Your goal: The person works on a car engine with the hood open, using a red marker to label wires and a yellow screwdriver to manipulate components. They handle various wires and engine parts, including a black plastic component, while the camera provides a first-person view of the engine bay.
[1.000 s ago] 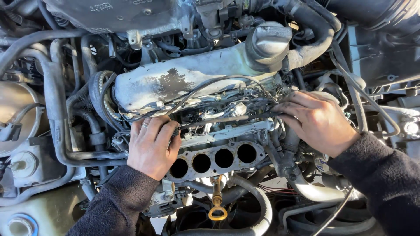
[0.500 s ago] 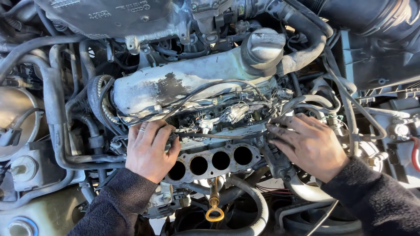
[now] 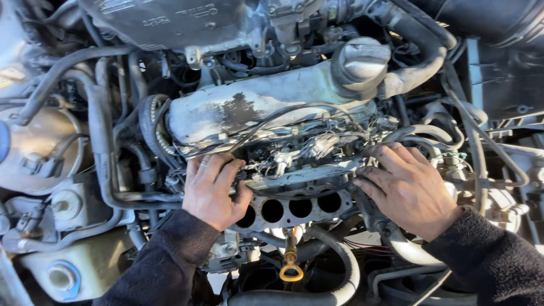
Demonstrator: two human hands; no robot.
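Note:
I look down into a car engine bay. My left hand rests on the left end of a grey metal flange with several round ports, fingers curled into the wiring above it. My right hand lies flat on the flange's right end, fingertips at its edge. Neither hand visibly lifts anything. Between my hands sits a tangle of wires and connectors. Behind them runs a dirty silver valve cover with a round filler cap.
A yellow dipstick loop hangs below the flange. Black rubber hoses curve at left, a thick hose at upper right. A pale fluid tank with a blue cap sits lower left. A toothed belt shows left of the cover.
The view has shifted slightly. My right hand slid down and left from the wiring onto the flange's right end. My left hand stays at the left end.

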